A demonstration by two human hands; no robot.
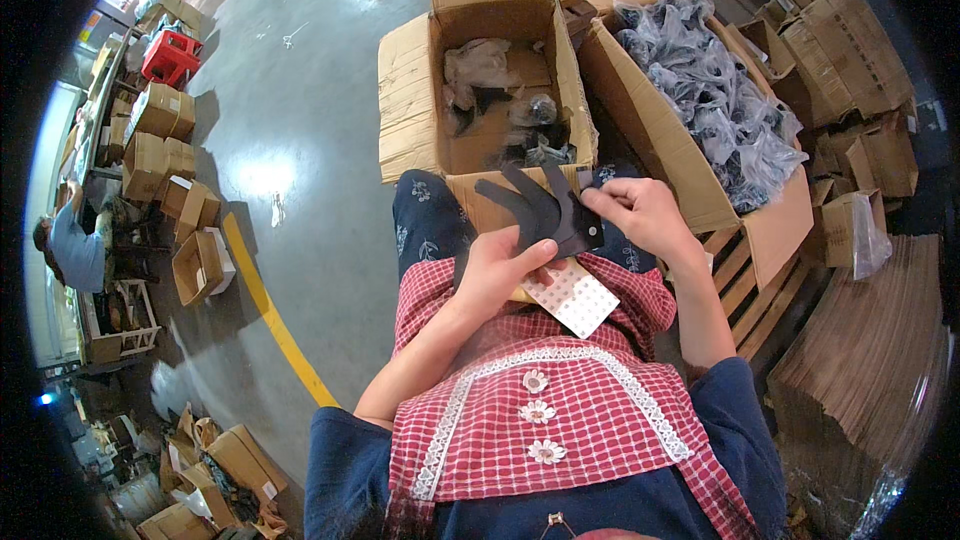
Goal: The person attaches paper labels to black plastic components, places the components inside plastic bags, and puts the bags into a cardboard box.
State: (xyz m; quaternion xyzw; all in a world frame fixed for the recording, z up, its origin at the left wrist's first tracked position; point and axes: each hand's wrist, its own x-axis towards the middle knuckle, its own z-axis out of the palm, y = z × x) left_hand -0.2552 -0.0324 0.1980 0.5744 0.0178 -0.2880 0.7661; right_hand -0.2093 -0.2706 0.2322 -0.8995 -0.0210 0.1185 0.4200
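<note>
My left hand (500,270) is closed round a black flat piece with several curved, finger-like strips (552,212), held above my lap. A small light dot shows near the piece's right corner. At its upper right edge, my right hand (635,210) has thumb and fingers pinched together; what lies between them is too small to make out. Just below the left hand, a white sheet with rows of small squares (580,305) rests over my red checked apron (560,390). Part of that sheet is hidden by the left hand.
In front of my knees stands an open cardboard box (410,110) with a few plastic-wrapped pieces inside. Right of it, a larger carton (650,130) is heaped with bagged dark items, near a wooden pallet (765,305) and stacked flat cardboard (865,350). Another person (85,245) is at far left.
</note>
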